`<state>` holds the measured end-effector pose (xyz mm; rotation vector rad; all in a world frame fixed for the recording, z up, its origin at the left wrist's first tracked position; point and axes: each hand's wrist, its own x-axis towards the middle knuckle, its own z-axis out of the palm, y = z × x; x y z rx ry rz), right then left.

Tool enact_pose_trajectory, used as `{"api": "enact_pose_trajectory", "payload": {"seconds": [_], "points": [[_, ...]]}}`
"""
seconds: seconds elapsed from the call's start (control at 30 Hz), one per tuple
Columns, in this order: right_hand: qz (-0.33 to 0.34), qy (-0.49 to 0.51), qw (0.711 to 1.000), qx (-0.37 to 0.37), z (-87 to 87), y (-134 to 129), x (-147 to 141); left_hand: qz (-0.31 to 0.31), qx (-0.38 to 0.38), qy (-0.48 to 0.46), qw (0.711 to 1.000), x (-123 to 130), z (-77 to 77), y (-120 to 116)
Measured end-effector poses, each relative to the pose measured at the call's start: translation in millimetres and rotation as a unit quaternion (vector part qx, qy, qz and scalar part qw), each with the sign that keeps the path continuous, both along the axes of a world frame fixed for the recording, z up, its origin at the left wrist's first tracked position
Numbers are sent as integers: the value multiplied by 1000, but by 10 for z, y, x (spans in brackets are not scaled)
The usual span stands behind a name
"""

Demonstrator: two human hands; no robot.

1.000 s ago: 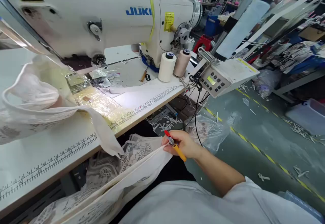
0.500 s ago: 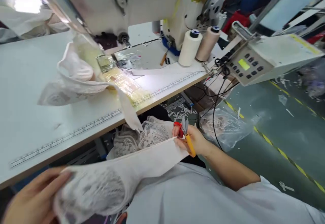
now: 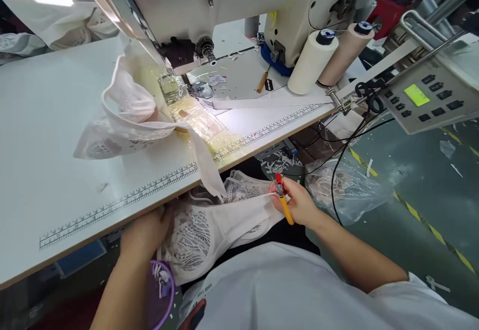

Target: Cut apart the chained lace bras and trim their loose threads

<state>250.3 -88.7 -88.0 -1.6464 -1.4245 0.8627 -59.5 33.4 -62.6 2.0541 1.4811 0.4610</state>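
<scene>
A white lace bra [image 3: 190, 240] lies over my lap below the table edge. My right hand [image 3: 297, 201] is closed around small scissors [image 3: 287, 210] with red and yellow handles, and its fingertips pinch the end of the bra's band. My left hand [image 3: 147, 232] reaches under the table edge at the bra's left cup; its fingers are hidden, so I cannot see whether they grip it. On the tabletop, another white lace piece [image 3: 130, 125] lies under the sewing machine [image 3: 172, 0], one strip hanging over the edge.
Two thread cones, one cream [image 3: 312, 63] and one beige [image 3: 346, 53], stand on the table [image 3: 48, 135] by the machine. A control box [image 3: 430, 95] juts out at the right. Below are a purple basket [image 3: 172, 290], a plastic bag [image 3: 344, 185] and hanging black cables [image 3: 333, 190].
My left hand has moved right and away from me, from the near left to under the table edge. The bra's left cup has swung in with it; the scissors have turned in my right hand.
</scene>
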Motion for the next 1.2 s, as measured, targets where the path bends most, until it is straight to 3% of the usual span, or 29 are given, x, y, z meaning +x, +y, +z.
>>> {"api": "enact_pose_trajectory", "payload": {"seconds": [0.03,0.1,0.17,0.23,0.33,0.43,0.73,0.83,1.0,1.1,1.2], "points": [[8,0,1000,-3,20,3,3,-12,10,30,999,56,106,-78],[26,-1,1000,-8,70,7,8,-167,40,159,972,218,293,-243],[45,-2,999,-11,135,8,9,-283,94,140,944,446,406,-368],[65,-2,998,-8,206,13,5,-346,109,75,929,717,428,-410],[89,-3,996,4,300,29,-6,-399,4,-6,917,1104,359,-327],[92,-1,996,15,348,54,-13,-430,-87,-47,897,1333,291,-218],[13,126,992,-9,270,119,-63,-371,-107,-57,921,1315,292,-285],[1,122,992,-10,272,134,-73,-362,-109,-48,925,1310,301,-312],[26,120,992,7,347,129,-99,-295,-110,-114,942,1362,309,-338],[35,101,994,13,398,110,-98,-281,-98,-177,938,1408,298,-352],[68,79,994,12,427,110,-7,-265,-132,-216,931,1404,302,-366]]}}
